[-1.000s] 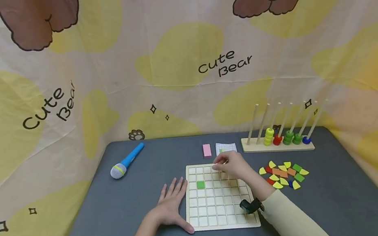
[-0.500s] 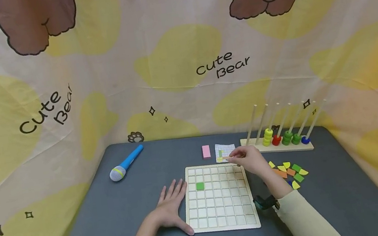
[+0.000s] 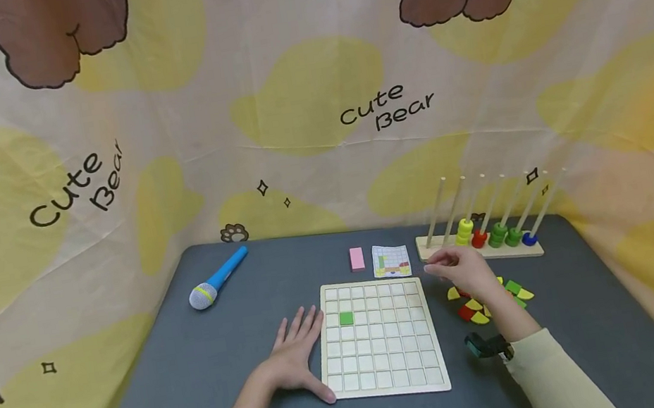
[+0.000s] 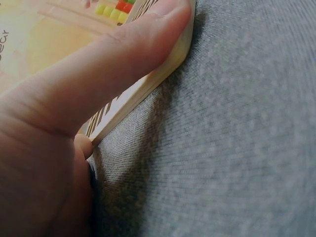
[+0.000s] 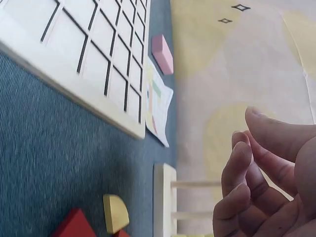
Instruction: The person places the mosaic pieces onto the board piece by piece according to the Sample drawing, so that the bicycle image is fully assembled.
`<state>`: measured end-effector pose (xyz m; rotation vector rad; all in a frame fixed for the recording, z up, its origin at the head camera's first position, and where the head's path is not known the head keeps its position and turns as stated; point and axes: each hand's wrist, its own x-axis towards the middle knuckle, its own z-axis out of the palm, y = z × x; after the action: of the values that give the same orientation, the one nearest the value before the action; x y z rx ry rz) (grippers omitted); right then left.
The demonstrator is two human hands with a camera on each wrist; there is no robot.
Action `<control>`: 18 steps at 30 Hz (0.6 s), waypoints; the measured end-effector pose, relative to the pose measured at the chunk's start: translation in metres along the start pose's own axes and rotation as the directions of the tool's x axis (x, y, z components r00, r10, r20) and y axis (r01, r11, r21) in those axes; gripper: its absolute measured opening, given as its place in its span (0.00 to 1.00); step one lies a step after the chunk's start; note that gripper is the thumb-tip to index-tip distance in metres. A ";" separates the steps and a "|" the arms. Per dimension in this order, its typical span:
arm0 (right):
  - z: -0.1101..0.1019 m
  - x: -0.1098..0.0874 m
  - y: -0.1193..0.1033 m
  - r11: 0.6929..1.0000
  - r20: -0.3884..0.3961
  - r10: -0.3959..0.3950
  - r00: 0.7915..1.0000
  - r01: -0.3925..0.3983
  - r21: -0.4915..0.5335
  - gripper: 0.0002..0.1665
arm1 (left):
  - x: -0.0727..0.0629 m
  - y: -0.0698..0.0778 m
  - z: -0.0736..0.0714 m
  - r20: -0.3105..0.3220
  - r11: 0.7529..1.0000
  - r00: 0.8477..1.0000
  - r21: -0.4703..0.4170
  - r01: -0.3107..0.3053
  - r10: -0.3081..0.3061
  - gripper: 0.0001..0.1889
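Note:
A wooden grid board point(image 3: 377, 342) of white squares lies on the table, with one green tile point(image 3: 346, 318) in its upper left part. My left hand point(image 3: 296, 360), fingers spread, rests against the board's left side; in the left wrist view its thumb point(image 4: 143, 47) lies along the board's edge. Above the table, right of the board's far corner, is my right hand point(image 3: 461, 270). Its fingers point(image 5: 236, 163) are loosely bent, and nothing shows between them and the thumb. Below it lies a pile of coloured pieces point(image 3: 480, 317), partly hidden by the hand and forearm.
Behind the board lie a printed grid card point(image 3: 391, 261) and a pink block point(image 3: 356, 259). A peg stand point(image 3: 431, 250) with coloured beads stands at the back right. A blue toy microphone point(image 3: 225, 271) lies at the back left, before a cloth backdrop point(image 3: 299, 108).
My right hand has moved right, from over the board's far part, past the card, to near the peg stand, uncovering the card and far squares. My left hand has stayed put.

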<state>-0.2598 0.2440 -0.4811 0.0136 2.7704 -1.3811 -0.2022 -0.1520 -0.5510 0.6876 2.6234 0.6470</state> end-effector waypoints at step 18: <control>-0.037 -0.019 0.031 0.997 -0.023 0.077 0.997 -0.077 -0.008 0.25 | 0.000 0.000 0.000 0.001 1.000 1.000 -0.013 0.000 0.000 0.80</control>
<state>-0.2418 0.2922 -0.4827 0.1354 2.7626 -1.3590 -0.2021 -0.1524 -0.5511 0.6837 2.6156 0.6629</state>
